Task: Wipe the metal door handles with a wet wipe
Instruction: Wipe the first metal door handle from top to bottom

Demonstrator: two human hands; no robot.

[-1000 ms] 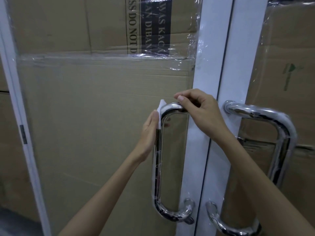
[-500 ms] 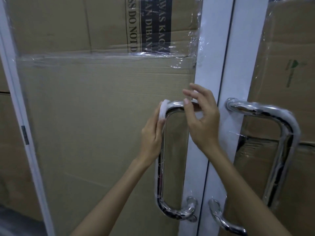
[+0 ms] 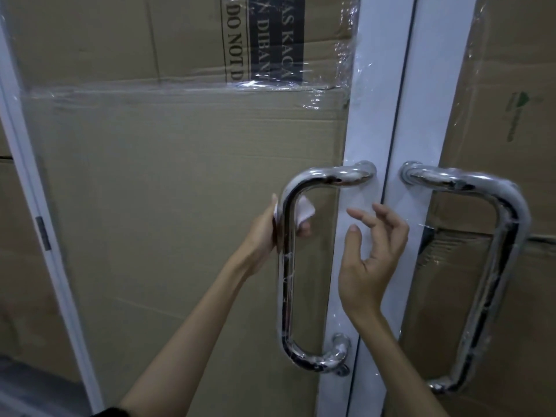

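Two chrome D-shaped door handles are mounted on white door frames: the left handle (image 3: 287, 296) and the right handle (image 3: 493, 266). My left hand (image 3: 264, 233) is wrapped around the upper part of the left handle's vertical bar, pressing a white wet wipe (image 3: 304, 210) against it; the wipe pokes out on the inner side of the bar. My right hand (image 3: 370, 254) hovers between the two handles, fingers apart, touching nothing. Thin plastic film clings to parts of both handles.
Both doors are covered with brown cardboard (image 3: 180, 191) held under clear plastic wrap. The white door stiles (image 3: 373, 100) meet between the handles. A white frame edge with a hinge (image 3: 43, 233) runs down the left side.
My left hand slid the wipe from the handle's top corner down onto the vertical bar. My right hand let go of the top bar and dropped away, open.
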